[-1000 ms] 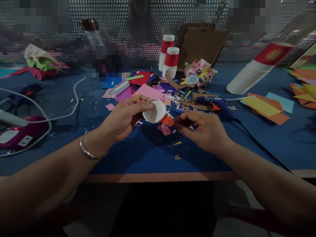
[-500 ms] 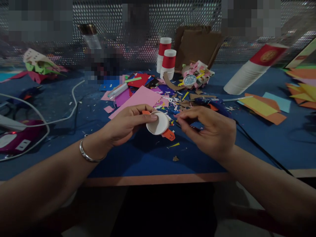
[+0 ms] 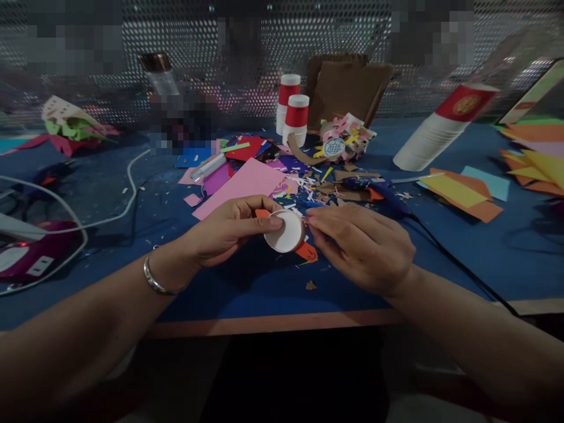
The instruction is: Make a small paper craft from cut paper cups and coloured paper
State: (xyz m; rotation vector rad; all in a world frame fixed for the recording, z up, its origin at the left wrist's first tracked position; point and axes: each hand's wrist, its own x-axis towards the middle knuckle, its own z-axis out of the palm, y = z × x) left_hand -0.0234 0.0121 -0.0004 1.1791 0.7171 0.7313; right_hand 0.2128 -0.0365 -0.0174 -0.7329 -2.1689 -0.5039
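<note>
lettering on red cups blurs; left hand grips white cup, right hand pinched.

One bare left hand, one bare right hand. One silver metal bracelet. One small round white paper cup, with two orange paper tabs. Three stacks of red-and-white paper cups, two upright and one tilted. At least one dark-blue glue gun. One purple power strip. One large pink rectangular paper sheet. Small paper scraps, too many to count.
</note>
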